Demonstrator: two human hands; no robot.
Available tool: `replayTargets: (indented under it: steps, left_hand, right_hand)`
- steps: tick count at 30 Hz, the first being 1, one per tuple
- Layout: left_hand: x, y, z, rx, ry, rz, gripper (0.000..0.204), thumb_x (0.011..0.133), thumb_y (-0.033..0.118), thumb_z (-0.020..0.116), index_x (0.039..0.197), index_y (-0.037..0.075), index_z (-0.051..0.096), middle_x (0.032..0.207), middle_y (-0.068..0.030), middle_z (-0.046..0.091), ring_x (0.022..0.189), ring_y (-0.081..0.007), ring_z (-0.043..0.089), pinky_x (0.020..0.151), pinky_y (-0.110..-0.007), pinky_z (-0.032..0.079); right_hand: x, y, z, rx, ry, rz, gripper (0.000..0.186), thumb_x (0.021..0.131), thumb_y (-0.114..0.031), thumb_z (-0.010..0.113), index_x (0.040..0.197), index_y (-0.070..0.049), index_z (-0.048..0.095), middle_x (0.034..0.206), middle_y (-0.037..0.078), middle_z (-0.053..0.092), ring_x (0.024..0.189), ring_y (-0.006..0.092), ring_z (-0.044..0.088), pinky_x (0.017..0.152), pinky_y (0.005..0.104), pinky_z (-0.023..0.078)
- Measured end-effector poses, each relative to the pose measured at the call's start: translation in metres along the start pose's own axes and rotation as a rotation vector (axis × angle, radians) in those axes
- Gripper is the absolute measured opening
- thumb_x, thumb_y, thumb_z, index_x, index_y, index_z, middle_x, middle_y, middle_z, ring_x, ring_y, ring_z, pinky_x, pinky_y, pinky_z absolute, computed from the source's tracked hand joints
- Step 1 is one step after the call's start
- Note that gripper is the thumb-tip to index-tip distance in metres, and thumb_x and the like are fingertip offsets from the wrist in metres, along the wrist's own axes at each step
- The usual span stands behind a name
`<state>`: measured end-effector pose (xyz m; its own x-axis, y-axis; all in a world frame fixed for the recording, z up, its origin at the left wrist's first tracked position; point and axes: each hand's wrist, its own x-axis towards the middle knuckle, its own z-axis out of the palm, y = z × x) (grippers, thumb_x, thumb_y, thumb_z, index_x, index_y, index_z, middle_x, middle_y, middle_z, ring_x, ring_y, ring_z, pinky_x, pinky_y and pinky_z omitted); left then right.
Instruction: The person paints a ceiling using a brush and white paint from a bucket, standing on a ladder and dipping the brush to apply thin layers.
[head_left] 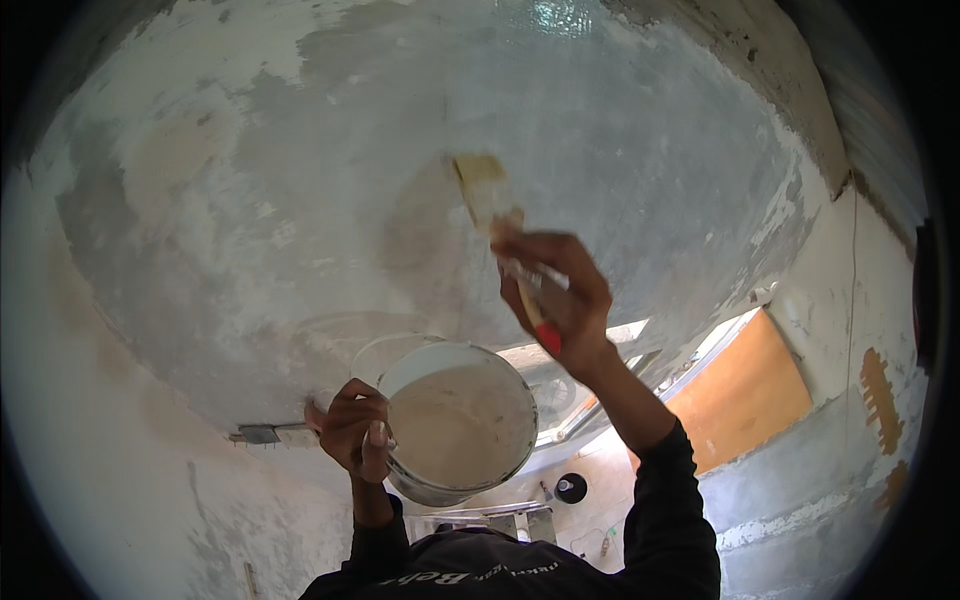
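My right hand is closed around the handle of a wide flat paintbrush. The brush has pale yellowish bristles and a red handle end. Its bristles are at a plastered wall, where grey, damp-looking coating lies over much of the surface. A darker patch shows just left of the bristles. Lower down, my left hand grips a white bucket by its near-left side, with fingers curled at the rim. Beige liquid fills part of the bucket. A thin wire handle arcs up beside it.
Left of the bucket, a small grey box sits on the wall. An orange-brown panel stands at the right, and a thin cord hangs beyond it. Below is a round black container on the floor.
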<state>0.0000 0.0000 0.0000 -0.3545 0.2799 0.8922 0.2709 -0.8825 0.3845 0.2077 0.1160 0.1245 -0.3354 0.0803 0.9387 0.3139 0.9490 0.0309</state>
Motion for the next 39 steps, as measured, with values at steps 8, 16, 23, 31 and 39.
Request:
replayTargets:
  steps: [8, 16, 23, 31, 39]
  left_hand:
    - [0.015, -0.013, 0.007, -0.067, 0.027, 0.009, 0.037, 0.072, 0.019, 0.057, 0.042, 0.002, 0.044, 0.038, -0.0045, 0.04, 0.034, -0.019, 0.04, 0.053, -0.034, 0.046]
    - [0.009, -0.029, -0.015, -0.096, -0.065, -0.001, 0.036, 0.087, 0.027, 0.064, 0.065, 0.002, 0.052, 0.06, -0.0086, 0.056, 0.051, -0.0185, 0.049, 0.056, -0.038, 0.048]
    - [0.023, -0.03, -0.015, -0.045, 0.0, 0.021, 0.041, 0.078, 0.019, 0.058, 0.044, 0.002, 0.044, 0.04, -0.0039, 0.042, 0.035, -0.017, 0.04, 0.054, -0.035, 0.045]
    - [0.026, -0.039, -0.018, 0.036, 0.021, 0.017, 0.035, 0.078, 0.015, 0.058, 0.047, 0.001, 0.046, 0.043, -0.0052, 0.045, 0.039, -0.0193, 0.044, 0.054, -0.034, 0.044]
    - [0.025, -0.048, -0.027, 0.125, 0.021, 0.087, 0.036, 0.078, 0.013, 0.06, 0.048, 0.001, 0.046, 0.044, -0.0078, 0.047, 0.042, -0.0207, 0.047, 0.053, -0.034, 0.04]
  right_hand:
    - [0.111, 0.021, 0.009, -0.195, 0.285, -0.342, 0.024, 0.073, 0.007, 0.076, 0.095, -0.002, 0.07, 0.103, 0.013, 0.068, 0.092, 0.0238, 0.07, 0.072, 0.0289, 0.06]
    - [0.038, 0.019, 0.031, -0.144, 0.055, -0.096, 0.031, 0.069, 0.005, 0.077, 0.099, -0.002, 0.071, 0.105, 0.011, 0.067, 0.093, 0.0268, 0.066, 0.072, 0.0333, 0.057]
    - [-0.034, -0.012, 0.03, -0.068, -0.052, 0.034, 0.034, 0.064, 0.001, 0.079, 0.096, -0.001, 0.071, 0.107, 0.009, 0.066, 0.094, 0.0272, 0.066, 0.071, 0.0339, 0.058]
    - [0.058, 0.003, -0.001, -0.124, 0.305, -0.275, 0.018, 0.069, 0.005, 0.079, 0.084, 0.002, 0.069, 0.097, 0.016, 0.07, 0.089, 0.0276, 0.068, 0.07, 0.0333, 0.056]
    - [0.129, 0.02, 0.002, -0.218, 0.271, -0.258, 0.018, 0.078, 0.007, 0.073, 0.095, -0.001, 0.072, 0.098, 0.011, 0.069, 0.082, 0.019, 0.071, 0.066, 0.0264, 0.057]
